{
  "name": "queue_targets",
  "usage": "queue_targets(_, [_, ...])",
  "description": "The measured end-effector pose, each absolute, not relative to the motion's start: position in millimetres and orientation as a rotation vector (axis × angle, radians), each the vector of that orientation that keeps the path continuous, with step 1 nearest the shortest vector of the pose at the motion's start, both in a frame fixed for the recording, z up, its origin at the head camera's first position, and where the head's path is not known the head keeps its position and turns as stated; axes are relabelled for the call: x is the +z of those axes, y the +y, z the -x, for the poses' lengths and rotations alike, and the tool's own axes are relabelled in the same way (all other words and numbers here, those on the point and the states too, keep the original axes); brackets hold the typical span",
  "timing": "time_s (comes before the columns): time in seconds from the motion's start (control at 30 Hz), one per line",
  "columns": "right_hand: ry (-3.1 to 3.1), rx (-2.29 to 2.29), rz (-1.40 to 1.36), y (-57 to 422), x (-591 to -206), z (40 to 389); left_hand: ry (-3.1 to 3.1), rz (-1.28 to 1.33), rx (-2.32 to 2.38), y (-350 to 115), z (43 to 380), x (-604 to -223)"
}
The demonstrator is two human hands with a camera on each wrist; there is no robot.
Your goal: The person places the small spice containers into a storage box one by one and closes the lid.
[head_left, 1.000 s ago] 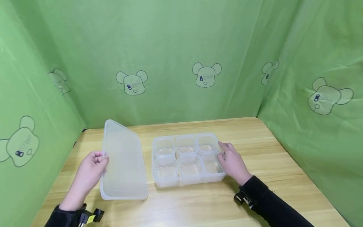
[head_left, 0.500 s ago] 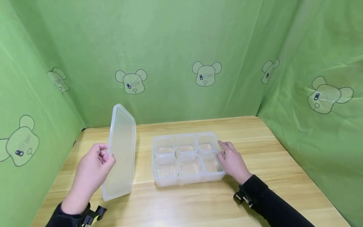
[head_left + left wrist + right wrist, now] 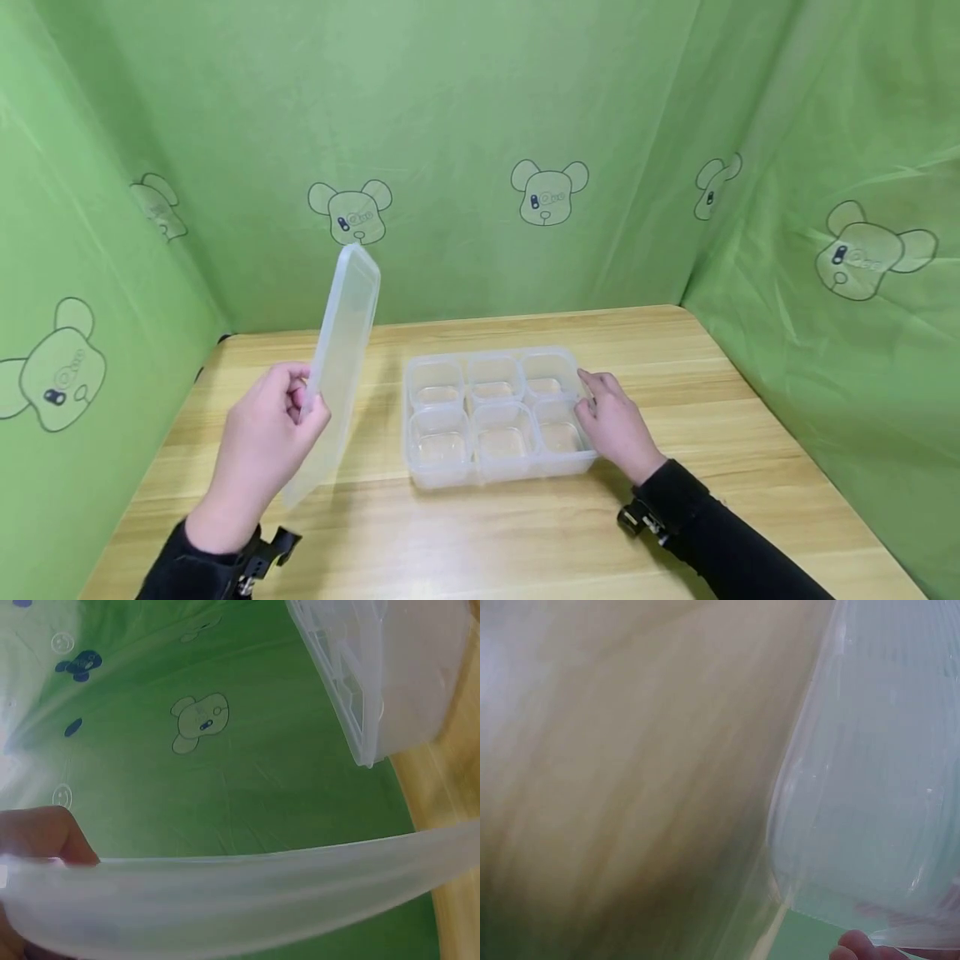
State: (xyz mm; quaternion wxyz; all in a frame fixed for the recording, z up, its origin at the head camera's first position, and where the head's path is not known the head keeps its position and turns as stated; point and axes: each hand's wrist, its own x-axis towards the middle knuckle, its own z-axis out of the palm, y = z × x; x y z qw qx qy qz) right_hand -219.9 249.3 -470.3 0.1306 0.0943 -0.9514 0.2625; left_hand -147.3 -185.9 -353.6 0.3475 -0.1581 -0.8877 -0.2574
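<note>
Left fingers (image 3: 294, 372) pinch the lid's (image 3: 345, 342) edge, a gap from the box (image 3: 498, 473) parted right fingers (image 3: 599, 385) touch.

The left wrist view's edges cut off your left hand (image 3: 37, 833) and the lid (image 3: 225, 900), and its top edge cropped the container (image 3: 420, 675). The right wrist view caught only a sliver of your right hand (image 3: 859, 946). Lettering (image 3: 553, 198) on the bears (image 3: 546, 210) was too small to read.

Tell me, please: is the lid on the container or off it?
Off: the left hand holds the lid beside the container, whose top is uncovered.
</note>
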Motion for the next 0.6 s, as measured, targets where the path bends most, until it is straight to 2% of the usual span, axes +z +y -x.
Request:
queue_targets(0.23, [-2.767,0.767,-0.266,248.1,-469.9,219.7,-2.145,0.649,-0.562,-173.3,148.9,-353.9])
queue_targets(0.6, [-2.775,0.758,-0.261,249.3,-469.7,220.7,-2.03,0.805,-0.339,-148.7,151.8,-352.5])
